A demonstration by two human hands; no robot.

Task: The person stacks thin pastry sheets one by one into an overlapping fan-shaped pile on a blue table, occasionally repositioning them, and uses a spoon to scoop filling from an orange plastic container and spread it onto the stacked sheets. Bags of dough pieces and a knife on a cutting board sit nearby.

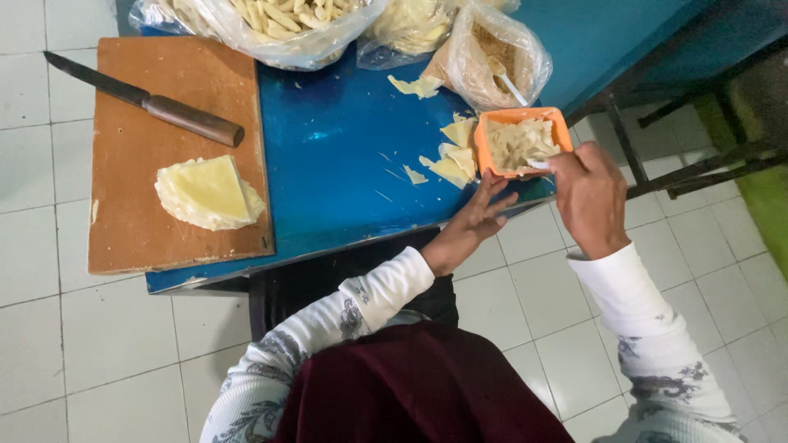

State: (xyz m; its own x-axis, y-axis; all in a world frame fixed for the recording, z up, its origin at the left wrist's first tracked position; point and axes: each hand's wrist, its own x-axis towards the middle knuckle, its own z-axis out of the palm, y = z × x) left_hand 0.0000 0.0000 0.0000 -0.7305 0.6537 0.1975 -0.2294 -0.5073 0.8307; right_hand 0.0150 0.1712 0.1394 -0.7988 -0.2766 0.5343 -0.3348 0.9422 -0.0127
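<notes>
Two hands at the near right corner of a blue table. Right hand curled shut around a small white utensil, its tip dipping into the pale filling of an orange tub that sits at the table's right edge. Left hand lies just beside the tub on its near left side, fingers spread apart and stretched toward thin dough pieces, fingertips about touching them; it holds nothing.

More dough scraps scattered on the table to the left of the tub. Far side: clear plastic bag of pale stick-shaped pieces, a second bag of pale dough, and a third bag with brown crumbs with a white spoon handle poking out.

Left part of the table: wooden cutting board, overhanging the table's left edge. On it a stack of pale dough sheets near the middle, and a knife with a dark handle lying across the far end, well apart from both hands.

White tiled floor all round
</notes>
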